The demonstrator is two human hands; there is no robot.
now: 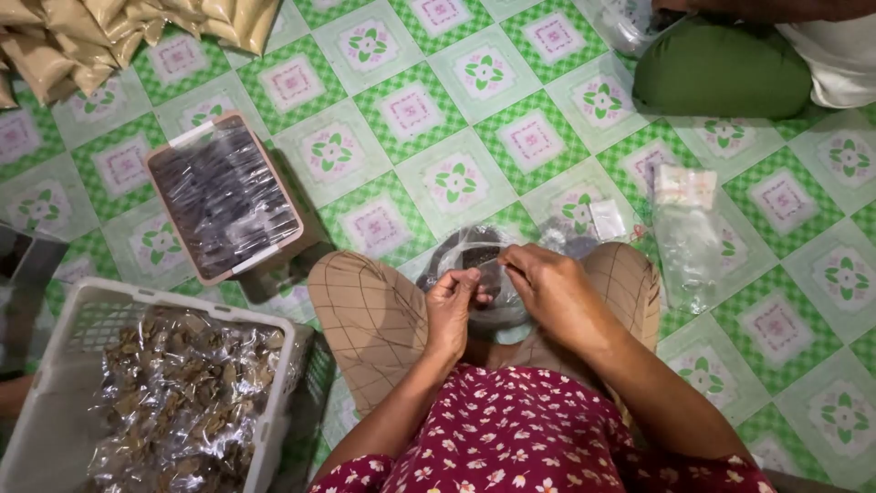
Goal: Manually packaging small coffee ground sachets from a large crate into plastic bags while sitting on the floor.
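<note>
Person seated on tiled floor (411,110), knees apart. Left hand (452,310) and right hand (552,292) meet over a clear bag (474,260) between the knees; fingers of both pinched together on its top edge, dark contents inside. Small white packet (607,219) just beyond right knee. Empty clear bags (684,237) to the right, white strip on top. Tray (224,196) far left holds dark wrapped sticks. White basket (64,402) near left holds filled brown packs. Tan pouches (91,36) top left. Open floor ahead, centre.
</note>
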